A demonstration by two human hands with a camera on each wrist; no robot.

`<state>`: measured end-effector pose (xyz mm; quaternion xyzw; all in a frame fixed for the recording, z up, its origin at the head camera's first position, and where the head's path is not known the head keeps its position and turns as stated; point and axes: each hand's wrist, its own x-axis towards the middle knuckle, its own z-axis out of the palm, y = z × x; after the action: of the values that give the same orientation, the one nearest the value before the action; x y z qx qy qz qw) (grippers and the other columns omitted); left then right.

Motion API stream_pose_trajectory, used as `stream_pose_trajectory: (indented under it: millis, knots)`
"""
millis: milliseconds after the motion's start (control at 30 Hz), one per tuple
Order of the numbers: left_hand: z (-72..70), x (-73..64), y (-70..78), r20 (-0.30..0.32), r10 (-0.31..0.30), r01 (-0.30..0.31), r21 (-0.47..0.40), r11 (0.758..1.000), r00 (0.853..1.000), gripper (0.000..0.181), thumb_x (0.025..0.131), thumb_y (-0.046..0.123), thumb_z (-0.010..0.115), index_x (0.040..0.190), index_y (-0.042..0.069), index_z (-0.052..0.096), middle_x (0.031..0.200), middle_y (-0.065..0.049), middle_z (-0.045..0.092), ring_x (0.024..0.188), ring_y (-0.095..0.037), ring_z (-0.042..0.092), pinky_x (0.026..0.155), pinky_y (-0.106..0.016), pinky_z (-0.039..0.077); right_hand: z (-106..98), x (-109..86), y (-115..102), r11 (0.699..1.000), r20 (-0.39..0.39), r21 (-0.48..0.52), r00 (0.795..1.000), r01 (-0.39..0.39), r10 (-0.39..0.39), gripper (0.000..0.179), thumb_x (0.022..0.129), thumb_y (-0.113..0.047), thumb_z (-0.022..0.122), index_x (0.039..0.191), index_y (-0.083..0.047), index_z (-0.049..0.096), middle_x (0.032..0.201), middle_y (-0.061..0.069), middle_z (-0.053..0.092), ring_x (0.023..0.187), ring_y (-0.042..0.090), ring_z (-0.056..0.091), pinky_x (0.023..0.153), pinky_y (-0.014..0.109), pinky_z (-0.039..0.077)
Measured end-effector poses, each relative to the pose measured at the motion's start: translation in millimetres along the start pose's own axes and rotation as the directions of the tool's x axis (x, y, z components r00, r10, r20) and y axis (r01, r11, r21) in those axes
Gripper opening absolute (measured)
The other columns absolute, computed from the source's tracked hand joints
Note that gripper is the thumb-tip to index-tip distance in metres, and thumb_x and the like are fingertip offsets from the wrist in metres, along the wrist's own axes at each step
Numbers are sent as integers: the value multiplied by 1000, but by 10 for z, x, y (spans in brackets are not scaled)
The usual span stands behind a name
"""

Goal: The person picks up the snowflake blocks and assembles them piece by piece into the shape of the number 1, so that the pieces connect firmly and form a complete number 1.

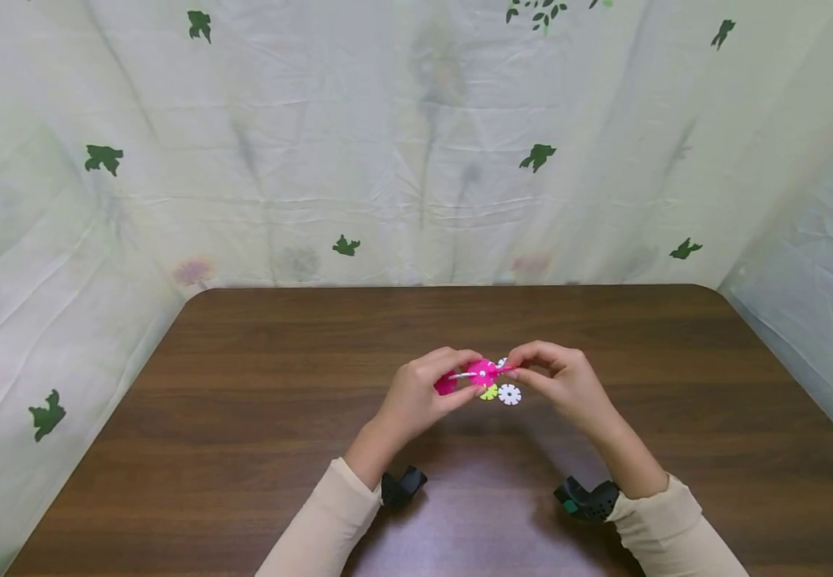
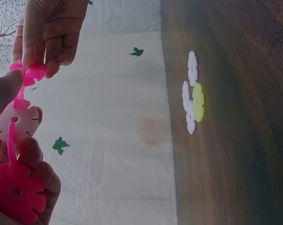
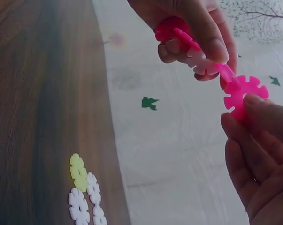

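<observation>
Above the table, both hands hold a chain of interlocking notched plastic discs (image 1: 483, 373), bright pink with a white one (image 2: 21, 121) among them. My left hand (image 1: 419, 391) grips the chain between thumb and fingers, and a large pink disc (image 2: 20, 193) lies against its curled fingers in the left wrist view. The right hand (image 1: 564, 377) pinches the pink disc at the chain's other end (image 3: 240, 89) between thumb and fingers. That end disc meets a neighbouring pink disc at its notched edge.
On the wooden table (image 1: 279, 401) below the hands lie a yellow-green disc (image 2: 198, 103) and several white discs (image 3: 79, 206), close together. A pale curtain (image 1: 387, 160) with leaf and bird shapes hangs behind the table's far edge. Each wrist wears a black device (image 1: 403, 486).
</observation>
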<state>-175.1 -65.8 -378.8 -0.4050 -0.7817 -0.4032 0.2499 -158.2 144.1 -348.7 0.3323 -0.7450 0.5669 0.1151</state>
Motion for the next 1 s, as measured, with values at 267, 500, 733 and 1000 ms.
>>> stream_pose_trajectory:
  millis: [267, 500, 733, 1000]
  knots:
    - [-32, -11, -14, 27, -56, 55, 29, 998, 998, 36, 70, 18, 78, 103, 8, 66, 91, 0, 64, 76, -6, 57, 67, -11, 44, -17, 10, -39, 998, 27, -56, 999, 26, -24, 18, 72, 16, 64, 86, 6, 61, 84, 14, 58, 74, 17, 55, 59, 24, 48]
    - [-44, -6, -21, 52, -73, 70, 50, 996, 996, 39, 70, 22, 78, 105, 11, 66, 93, 1, 64, 80, -6, 57, 67, -17, 46, -3, 8, -61, 996, 19, -87, 999, -37, 39, 19, 72, 15, 65, 87, 4, 61, 81, 9, 60, 68, 16, 54, 54, 28, 47]
    - [-51, 1, -13, 64, -41, 35, 90, 995, 997, 42, 69, 25, 78, 106, 11, 65, 95, 2, 64, 83, -7, 58, 70, -18, 45, 26, 3, 1, 995, 13, -24, 995, -94, 94, 19, 74, 13, 64, 90, 4, 60, 82, 12, 60, 63, 19, 54, 53, 27, 46]
    - [-40, 18, 23, 62, 10, -18, 135, 991, 998, 39, 71, 22, 77, 105, 7, 65, 96, 0, 64, 83, -8, 58, 67, -23, 41, 79, -34, 198, 969, 11, 95, 974, -228, 228, 16, 79, 2, 64, 94, 5, 60, 85, 16, 61, 69, 25, 62, 60, 28, 50]
